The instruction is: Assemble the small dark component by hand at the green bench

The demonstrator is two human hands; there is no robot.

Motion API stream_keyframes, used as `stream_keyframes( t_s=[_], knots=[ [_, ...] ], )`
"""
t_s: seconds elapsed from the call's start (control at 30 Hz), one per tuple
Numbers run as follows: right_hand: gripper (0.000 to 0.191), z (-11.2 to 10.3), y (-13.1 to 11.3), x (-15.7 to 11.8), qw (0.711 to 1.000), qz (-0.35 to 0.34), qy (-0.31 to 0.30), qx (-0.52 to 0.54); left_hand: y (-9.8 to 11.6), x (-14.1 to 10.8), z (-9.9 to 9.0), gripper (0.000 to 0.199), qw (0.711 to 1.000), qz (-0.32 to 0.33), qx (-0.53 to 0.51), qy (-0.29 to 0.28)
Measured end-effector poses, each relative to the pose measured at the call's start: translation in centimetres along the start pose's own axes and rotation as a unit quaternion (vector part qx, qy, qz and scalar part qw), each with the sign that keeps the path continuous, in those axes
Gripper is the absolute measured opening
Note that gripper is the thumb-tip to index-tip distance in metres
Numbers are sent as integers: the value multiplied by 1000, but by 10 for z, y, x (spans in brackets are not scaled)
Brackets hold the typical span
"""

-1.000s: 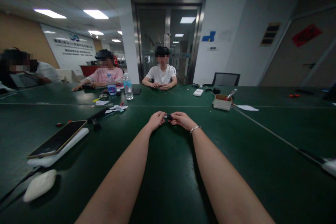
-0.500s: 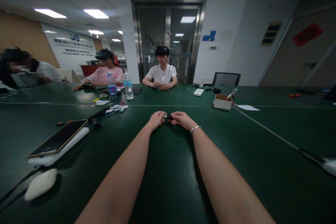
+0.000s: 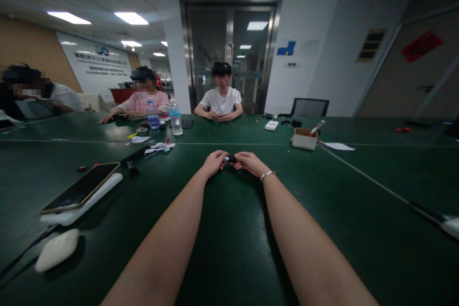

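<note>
Both my arms reach forward over the dark green table [image 3: 229, 229]. Between my fingertips is a small black object with a shiny silver end [image 3: 231, 158], too small to name surely. My left hand [image 3: 214, 162] pinches its silver end. Closed on the black end is my right hand [image 3: 250, 163], with a silver bracelet [image 3: 267, 175] on that wrist. The two hands are close together, low over the tabletop, and the fingers hide part of the object.
To the left a phone [image 3: 82, 186] lies on a white box [image 3: 86, 202], near a white stone-like object [image 3: 58, 250] and a brush [image 3: 132, 169]. Bottles [image 3: 175, 119] stand further back. A small box [image 3: 304, 139] holds a pen-like item. Several people sit across the table.
The view has shifted very slightly. Both hands stay in the same place, still holding the small object between them.
</note>
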State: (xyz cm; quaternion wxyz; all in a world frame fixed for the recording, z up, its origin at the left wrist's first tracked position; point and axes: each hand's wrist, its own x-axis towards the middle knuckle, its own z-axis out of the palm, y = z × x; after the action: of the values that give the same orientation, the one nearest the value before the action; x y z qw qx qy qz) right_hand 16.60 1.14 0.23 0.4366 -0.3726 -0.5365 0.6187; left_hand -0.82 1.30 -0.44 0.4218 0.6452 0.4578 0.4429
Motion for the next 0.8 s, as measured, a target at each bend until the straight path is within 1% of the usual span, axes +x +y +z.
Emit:
stream_keyframes(
  t_s=[0.07, 0.17, 0.27, 0.37, 0.53, 0.6, 0.67, 0.8],
  knots=[
    [6, 1, -1, -1, 1000, 2, 0, -5, 0, 0, 0, 31, 1000, 5, 14, -9],
    [7, 1, -2, -2, 1000, 5, 5, -8, 1, 1, 0, 33, 1000, -10, 3, -12],
    [7, 1, -1, -1, 1000, 4, 6, -4, 2, 0, 0, 27, 1000, -26, -15, -2],
    [7, 0, 0, 0, 1000, 5, 8, -4, 2, -1, 1, 26, 1000, -20, 1, 7],
    [8, 0, 0, 0, 1000, 7, 8, -2, 1, 0, 1, 29, 1000, -21, 3, -5],
    [7, 1, -1, -1, 1000, 5, 4, -1, 0, 1, 1, 26, 1000, -23, 5, 7],
    [7, 1, -1, -1, 1000, 5, 1, 0, 0, 1, 1, 26, 1000, -18, 9, 15],
    [6, 1, -1, -2, 1000, 3, 2, 0, 0, 1, 1, 26, 1000, -13, 8, 5]
  ],
)
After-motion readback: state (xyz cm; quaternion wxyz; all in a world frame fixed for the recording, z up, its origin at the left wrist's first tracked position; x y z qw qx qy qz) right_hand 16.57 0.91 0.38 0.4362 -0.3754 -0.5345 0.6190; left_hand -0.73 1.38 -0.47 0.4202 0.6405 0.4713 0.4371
